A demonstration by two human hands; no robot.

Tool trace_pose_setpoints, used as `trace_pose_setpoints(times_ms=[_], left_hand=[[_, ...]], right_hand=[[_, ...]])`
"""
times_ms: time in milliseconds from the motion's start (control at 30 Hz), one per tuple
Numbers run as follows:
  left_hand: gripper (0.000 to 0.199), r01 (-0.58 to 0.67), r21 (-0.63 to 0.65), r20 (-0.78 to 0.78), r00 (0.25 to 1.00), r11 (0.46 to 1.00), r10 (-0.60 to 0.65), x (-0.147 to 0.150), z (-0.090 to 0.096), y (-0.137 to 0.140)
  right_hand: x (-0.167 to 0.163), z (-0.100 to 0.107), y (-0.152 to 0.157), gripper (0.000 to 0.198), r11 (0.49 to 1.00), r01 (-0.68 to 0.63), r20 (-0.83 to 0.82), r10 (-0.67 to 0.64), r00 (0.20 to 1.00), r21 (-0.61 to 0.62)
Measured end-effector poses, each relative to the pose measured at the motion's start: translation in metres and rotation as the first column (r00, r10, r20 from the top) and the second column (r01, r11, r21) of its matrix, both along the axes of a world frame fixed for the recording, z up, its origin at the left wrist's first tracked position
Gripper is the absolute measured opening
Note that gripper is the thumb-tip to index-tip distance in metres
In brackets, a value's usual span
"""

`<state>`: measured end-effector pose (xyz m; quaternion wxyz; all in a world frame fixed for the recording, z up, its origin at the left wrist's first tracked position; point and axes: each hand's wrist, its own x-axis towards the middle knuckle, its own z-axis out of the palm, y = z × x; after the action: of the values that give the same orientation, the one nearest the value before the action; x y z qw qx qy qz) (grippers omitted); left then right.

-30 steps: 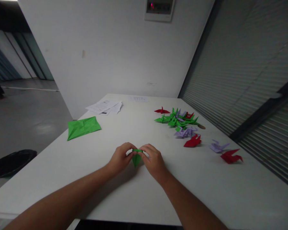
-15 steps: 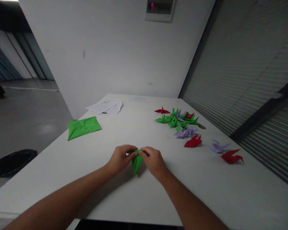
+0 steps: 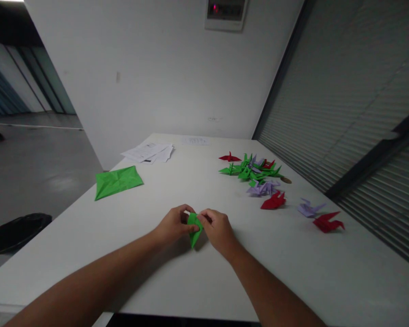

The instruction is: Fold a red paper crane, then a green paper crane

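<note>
A small folded piece of green origami paper [image 3: 195, 238] is held between my two hands, just above the white table [image 3: 177, 281]. Its pointed end faces down toward me, and part of its upper edge curls over. My left hand [image 3: 173, 222] grips it from the left, thumb across the front and fingers behind. On the other side my right hand [image 3: 218, 228] pinches its upper right edge between thumb and fingers. The fingertips hide some of the folds.
Folded paper cranes in green [image 3: 247, 172], purple [image 3: 308, 208] and red [image 3: 328, 223] lie on the right. A creased green sheet [image 3: 119, 182] rests at the left edge, with printed papers [image 3: 149, 152] behind it. A black-lined bin [image 3: 18, 232] stands on the floor.
My left thumb has slid down the front of the green paper, and its upper left part now shows, curled over. My right hand keeps its pinch in nearly the same place.
</note>
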<state>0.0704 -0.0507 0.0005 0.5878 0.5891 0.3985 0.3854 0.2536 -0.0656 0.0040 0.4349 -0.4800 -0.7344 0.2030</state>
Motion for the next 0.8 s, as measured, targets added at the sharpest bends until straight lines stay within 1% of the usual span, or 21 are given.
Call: trace_pose_setpoints(times_ms=[100, 233, 300, 400, 567, 667, 800], left_hand=[[0.052, -0.004, -0.015, 0.0, 1.0, 1.0, 0.004, 0.0, -0.002, 0.0], [0.048, -0.003, -0.031, -0.036, 0.999, 1.0, 0.002, 0.001, -0.004, 0.0], [0.045, 0.0, -0.02, -0.056, 0.998, 1.0, -0.001, 0.001, -0.003, 0.0], [0.042, 0.009, -0.005, -0.047, 0.999, 1.0, -0.009, 0.001, -0.002, 0.0], [0.041, 0.001, 0.005, 0.021, 1.0, 1.0, -0.001, -0.001, -0.006, 0.001], [0.043, -0.026, 0.024, 0.08, 0.997, 0.999, 0.024, -0.001, -0.009, 0.003], [0.05, -0.022, 0.022, 0.098, 0.995, 1.0, 0.019, -0.001, -0.006, 0.003]], right_hand=[[0.0, -0.001, 0.001, 0.019, 1.0, 0.015, -0.049, -0.016, 0.999, -0.009], [0.0, -0.002, 0.003, 0.023, 0.997, 0.048, -0.15, -0.056, 0.987, -0.057], [0.001, -0.003, 0.004, 0.024, 0.995, 0.045, -0.19, -0.062, 0.98, -0.09], [0.001, -0.007, 0.006, 0.027, 0.991, 0.03, -0.237, -0.06, 0.97, -0.131], [0.004, -0.015, 0.012, 0.03, 0.978, -0.054, -0.341, -0.019, 0.94, -0.203], [0.006, -0.014, 0.013, 0.025, 0.964, -0.114, -0.377, 0.016, 0.926, -0.238], [0.006, -0.009, 0.011, 0.023, 0.91, -0.25, -0.376, 0.117, 0.919, -0.329]])
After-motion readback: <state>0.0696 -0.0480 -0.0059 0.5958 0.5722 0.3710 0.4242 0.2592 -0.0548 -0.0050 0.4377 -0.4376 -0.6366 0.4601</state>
